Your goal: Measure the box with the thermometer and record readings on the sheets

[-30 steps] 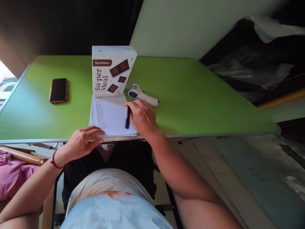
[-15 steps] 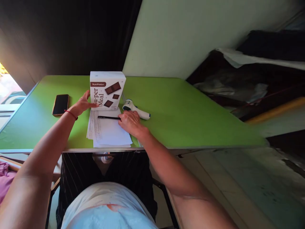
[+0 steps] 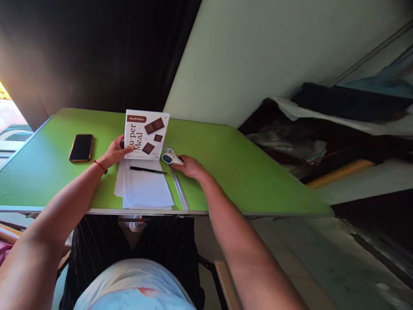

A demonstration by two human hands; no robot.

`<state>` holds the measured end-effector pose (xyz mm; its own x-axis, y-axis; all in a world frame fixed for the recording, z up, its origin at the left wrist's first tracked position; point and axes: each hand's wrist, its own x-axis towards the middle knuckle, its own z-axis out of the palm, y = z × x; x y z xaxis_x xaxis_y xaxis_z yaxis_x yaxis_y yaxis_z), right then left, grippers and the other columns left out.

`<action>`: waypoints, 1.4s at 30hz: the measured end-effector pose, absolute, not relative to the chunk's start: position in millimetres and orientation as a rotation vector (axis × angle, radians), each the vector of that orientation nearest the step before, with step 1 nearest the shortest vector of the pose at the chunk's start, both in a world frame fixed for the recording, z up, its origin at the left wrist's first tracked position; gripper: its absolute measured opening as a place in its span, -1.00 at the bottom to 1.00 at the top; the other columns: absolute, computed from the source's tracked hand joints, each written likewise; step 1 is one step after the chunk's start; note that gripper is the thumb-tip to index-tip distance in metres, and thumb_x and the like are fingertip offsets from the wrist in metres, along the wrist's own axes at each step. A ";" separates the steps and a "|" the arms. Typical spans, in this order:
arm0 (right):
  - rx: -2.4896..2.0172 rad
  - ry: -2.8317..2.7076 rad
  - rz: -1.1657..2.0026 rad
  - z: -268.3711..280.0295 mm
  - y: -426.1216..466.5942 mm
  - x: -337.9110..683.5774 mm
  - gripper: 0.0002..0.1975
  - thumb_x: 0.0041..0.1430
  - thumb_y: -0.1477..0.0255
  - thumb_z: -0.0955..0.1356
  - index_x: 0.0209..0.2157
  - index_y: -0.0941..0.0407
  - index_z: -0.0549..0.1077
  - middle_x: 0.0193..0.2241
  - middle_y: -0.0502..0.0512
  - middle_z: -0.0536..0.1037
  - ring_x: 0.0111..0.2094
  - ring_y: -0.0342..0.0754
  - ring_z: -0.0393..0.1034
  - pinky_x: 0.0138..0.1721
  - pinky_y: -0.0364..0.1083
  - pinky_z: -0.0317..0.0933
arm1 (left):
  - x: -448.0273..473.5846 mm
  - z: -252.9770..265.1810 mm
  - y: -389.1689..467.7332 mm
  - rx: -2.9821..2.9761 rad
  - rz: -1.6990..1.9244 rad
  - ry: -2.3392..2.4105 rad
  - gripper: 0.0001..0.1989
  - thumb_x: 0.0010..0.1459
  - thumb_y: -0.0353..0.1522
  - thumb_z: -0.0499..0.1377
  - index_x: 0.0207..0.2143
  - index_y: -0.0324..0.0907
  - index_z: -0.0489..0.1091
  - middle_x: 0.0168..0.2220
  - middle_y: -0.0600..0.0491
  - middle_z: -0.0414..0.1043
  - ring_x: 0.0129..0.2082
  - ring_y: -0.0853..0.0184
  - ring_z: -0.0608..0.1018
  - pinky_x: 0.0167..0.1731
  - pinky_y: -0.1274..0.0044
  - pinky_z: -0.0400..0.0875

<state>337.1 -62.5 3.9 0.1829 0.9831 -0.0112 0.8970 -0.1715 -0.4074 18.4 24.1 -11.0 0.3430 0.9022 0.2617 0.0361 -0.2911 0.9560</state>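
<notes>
A white box printed "NutriMotion Su-per Meal" stands upright on the table. My left hand grips its left edge, thumb across the front and fingers behind. My right hand is closed around the handle of a white infrared thermometer, whose blue-rimmed end faces me, just right of the box. In front of the box lies a stack of paper sheets, some printed at the left. A black pen rests across the top of the sheets.
A phone lies on the left of the green table. A metal strip runs across the tabletop beside the papers. Dark wood panel and pale wall rise behind. Cluttered shelving is at the right.
My right hand has left the pen lying on the papers and taken hold of the thermometer, turning it. The left hand stays on the box, which now leans or turns slightly. The view has shifted.
</notes>
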 end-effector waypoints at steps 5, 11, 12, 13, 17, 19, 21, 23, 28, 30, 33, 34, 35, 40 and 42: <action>-1.645 -1.289 0.372 5.8 -90.5 305.4 -0.53 0.03 0.11 0.48 -0.10 0.11 0.52 -0.26 0.19 0.67 -0.27 0.08 0.51 -0.31 0.00 0.32 | 17.9 -12.7 16.3 1.656 1.129 0.896 -0.39 0.13 -0.03 0.44 0.03 -0.30 0.48 -0.03 -0.23 0.66 -0.08 0.04 0.69 -0.10 0.25 0.62; -0.950 -0.917 1.241 9.7 -135.8 214.3 -0.58 -0.12 0.12 0.46 -0.25 0.07 0.49 -0.62 -0.15 0.35 -0.60 -0.14 0.20 -0.54 -0.11 0.11 | 13.4 -11.7 12.2 1.731 1.122 0.881 -0.38 0.12 0.00 0.42 0.02 -0.30 0.51 -0.01 -0.22 0.66 -0.04 0.05 0.68 -0.03 0.26 0.59; -0.927 -0.891 1.299 10.2 -136.3 204.4 -0.59 -0.15 0.15 0.45 -0.26 0.08 0.49 -0.63 -0.16 0.33 -0.60 -0.15 0.17 -0.55 -0.12 0.09 | 13.0 -11.2 11.8 1.745 1.116 0.874 -0.37 0.11 0.01 0.41 0.03 -0.30 0.51 0.01 -0.22 0.65 -0.03 0.05 0.67 -0.01 0.25 0.58; -0.924 -0.876 1.333 10.6 -134.6 197.5 -0.60 -0.18 0.16 0.45 -0.28 0.07 0.49 -0.63 -0.16 0.33 -0.60 -0.16 0.17 -0.55 -0.13 0.09 | 12.7 -10.7 11.6 1.759 1.108 0.867 -0.35 0.10 0.02 0.41 0.03 -0.31 0.50 0.02 -0.23 0.65 -0.02 0.04 0.67 0.01 0.25 0.57; -1.023 -0.874 1.305 7.3 -117.1 192.1 -0.60 -0.22 0.16 0.50 -0.33 0.05 0.46 -0.64 -0.18 0.31 -0.60 -0.18 0.15 -0.57 -0.14 0.04 | 10.5 -7.9 11.3 1.805 1.079 0.840 -0.31 0.09 0.04 0.41 0.05 -0.30 0.51 0.05 -0.23 0.64 0.01 0.03 0.66 0.06 0.24 0.55; -1.067 -0.885 1.260 2.8 -110.3 194.4 -0.59 -0.24 0.14 0.53 -0.36 0.04 0.43 -0.65 -0.19 0.28 -0.61 -0.19 0.14 -0.57 -0.14 0.03 | 9.4 -6.2 11.0 1.816 1.069 0.836 -0.33 0.09 0.04 0.41 0.04 -0.28 0.52 0.03 -0.20 0.65 0.01 0.03 0.67 0.06 0.24 0.55; -1.089 -0.901 1.224 -1.9 -107.0 195.7 -0.58 -0.23 0.11 0.54 -0.41 0.04 0.40 -0.65 -0.18 0.31 -0.61 -0.18 0.16 -0.56 -0.13 0.05 | 8.7 -4.3 10.4 1.832 1.060 0.829 -0.35 0.11 0.04 0.41 0.04 -0.27 0.52 0.02 -0.18 0.67 0.00 0.02 0.67 0.03 0.26 0.57; -1.098 -0.923 1.202 -5.1 -105.6 196.0 -0.58 -0.20 0.08 0.54 -0.45 0.03 0.38 -0.64 -0.15 0.35 -0.61 -0.18 0.18 -0.55 -0.12 0.08 | 8.8 -2.5 9.8 1.857 1.051 0.815 -0.35 0.14 0.05 0.39 0.06 -0.27 0.52 0.03 -0.18 0.67 -0.01 0.03 0.67 0.01 0.29 0.58; -1.092 -0.969 1.162 -8.0 -100.8 195.4 -0.58 -0.18 0.06 0.54 -0.50 0.03 0.38 -0.67 -0.15 0.37 -0.61 -0.17 0.21 -0.54 -0.11 0.11 | 10.2 0.4 10.4 1.903 1.039 0.808 -0.30 0.17 0.11 0.33 0.09 -0.29 0.52 0.08 -0.19 0.65 0.03 0.03 0.66 0.04 0.31 0.57; -1.085 -0.975 1.139 -9.8 -98.4 195.1 -0.56 -0.17 0.04 0.54 -0.52 0.02 0.35 -0.68 -0.15 0.36 -0.62 -0.17 0.21 -0.54 -0.11 0.11 | 10.2 0.2 11.7 1.909 1.036 0.813 -0.28 0.16 0.12 0.32 0.08 -0.29 0.52 0.08 -0.19 0.65 0.03 0.02 0.66 0.04 0.31 0.57; -1.090 -0.960 1.132 -13.3 -95.8 194.3 -0.56 -0.14 0.04 0.54 -0.54 0.01 0.32 -0.69 -0.14 0.34 -0.63 -0.16 0.20 -0.55 -0.10 0.12 | 9.4 -0.8 13.6 1.917 1.032 0.823 -0.29 0.16 0.13 0.31 0.08 -0.28 0.53 0.08 -0.18 0.65 0.01 0.04 0.67 0.01 0.33 0.57; -1.096 -0.952 1.134 -14.3 -95.2 194.0 -0.56 -0.14 0.05 0.54 -0.54 0.01 0.31 -0.69 -0.13 0.35 -0.63 -0.16 0.20 -0.55 -0.10 0.12 | 9.1 -1.1 14.1 1.918 1.034 0.828 -0.30 0.17 0.13 0.31 0.08 -0.27 0.53 0.07 -0.18 0.66 -0.01 0.05 0.67 -0.01 0.33 0.58; -1.103 -0.944 1.134 -15.2 -94.7 193.7 -0.57 -0.14 0.06 0.53 -0.54 0.01 0.31 -0.69 -0.13 0.35 -0.63 -0.16 0.21 -0.55 -0.10 0.13 | 8.8 -1.3 14.3 1.920 1.034 0.831 -0.30 0.17 0.12 0.31 0.08 -0.26 0.54 0.05 -0.17 0.66 -0.02 0.06 0.67 -0.02 0.33 0.58; -1.124 -0.944 1.132 -17.5 -93.2 192.6 -0.58 -0.12 0.06 0.52 -0.56 0.01 0.30 -0.67 -0.12 0.35 -0.61 -0.16 0.21 -0.54 -0.09 0.13 | 9.3 -0.4 13.2 1.904 1.031 0.792 -0.30 0.16 0.13 0.33 0.07 -0.26 0.54 0.08 -0.17 0.65 0.01 0.06 0.66 0.01 0.32 0.58; -1.123 -0.950 1.137 -17.7 -93.3 192.0 -0.58 -0.11 0.06 0.51 -0.57 0.01 0.30 -0.68 -0.12 0.34 -0.61 -0.16 0.20 -0.53 -0.09 0.14 | 9.8 -0.1 12.8 1.886 1.032 0.777 -0.30 0.15 0.13 0.34 0.06 -0.27 0.53 0.09 -0.19 0.64 0.02 0.05 0.66 0.03 0.31 0.58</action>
<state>192.0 -93.3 -17.7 0.1846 0.9827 0.0156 -0.1904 0.0513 -0.9804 9.8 12.8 -0.1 0.4710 0.8052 0.3604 0.1235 -0.4647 0.8768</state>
